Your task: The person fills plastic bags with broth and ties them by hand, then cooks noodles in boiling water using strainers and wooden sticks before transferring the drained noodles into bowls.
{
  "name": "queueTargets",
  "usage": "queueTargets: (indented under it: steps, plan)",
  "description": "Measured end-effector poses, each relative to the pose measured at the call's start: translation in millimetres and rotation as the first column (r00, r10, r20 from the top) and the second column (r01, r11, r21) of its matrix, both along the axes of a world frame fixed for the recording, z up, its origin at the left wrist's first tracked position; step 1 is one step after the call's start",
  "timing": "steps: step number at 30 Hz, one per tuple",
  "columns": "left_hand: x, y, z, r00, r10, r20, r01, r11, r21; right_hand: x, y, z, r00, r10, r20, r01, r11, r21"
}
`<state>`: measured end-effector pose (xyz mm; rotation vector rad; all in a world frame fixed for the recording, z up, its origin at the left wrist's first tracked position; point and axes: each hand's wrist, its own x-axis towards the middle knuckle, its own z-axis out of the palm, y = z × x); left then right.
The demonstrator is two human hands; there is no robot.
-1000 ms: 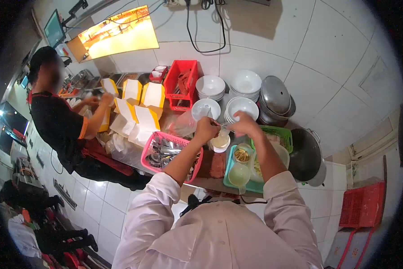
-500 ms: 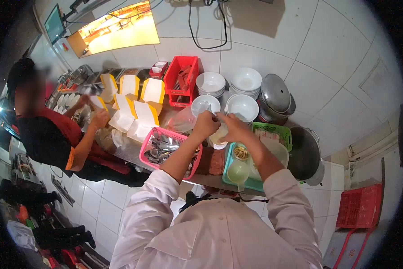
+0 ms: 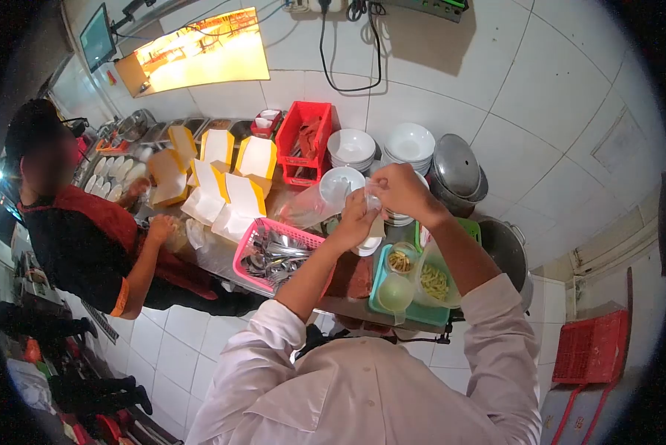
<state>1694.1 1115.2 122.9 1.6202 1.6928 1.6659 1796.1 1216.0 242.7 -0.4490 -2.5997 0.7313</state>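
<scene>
Over the counter, in front of the stacked bowls, both my hands work close together on a small clear plastic bag. My left hand is closed round the lower part of it, with something pale showing by the fingers. Above and to the right, my right hand pinches its upper end. Just behind my hands stands a white bowl with a utensil in it. Another white bowl, partly hidden, sits below them. A larger clear plastic bag lies left of my left hand.
A pink basket of cutlery stands left; a teal tray holds a green cup and food containers. Behind are bowl stacks, a red bin and open yellow-and-white boxes. A co-worker stands left, a large pot right.
My right hand has risen and moved right, while my left hand has shifted slightly right and down. The co-worker's hands have moved away from a box, which now stands among the others.
</scene>
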Motion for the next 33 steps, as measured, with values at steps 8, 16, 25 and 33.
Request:
queueTargets:
  steps: [8, 16, 25, 33]
  plan:
    - [-18, -41, 45, 0.938, -0.34, -0.062, 0.289, 0.87, -0.399, 24, -35, 16, 0.853, 0.521, -0.029, -0.362, 0.632, 0.685]
    - [-19, -58, 73, 0.917, -0.398, 0.004, 0.387, 0.888, -0.248, 27, 3, 14, 0.9, 0.306, 0.312, -0.294, 0.952, -0.085]
    - [-35, -62, 70, 0.959, -0.151, -0.241, 0.088, 0.963, -0.254, 28, -51, 8, 0.94, 0.339, -0.023, -0.22, 0.658, 0.72]
    - [-31, -73, 67, 0.956, -0.266, 0.127, 0.29, 0.923, -0.251, 21, -11, -31, 0.959, 0.281, -0.031, -0.28, 0.929, -0.242]
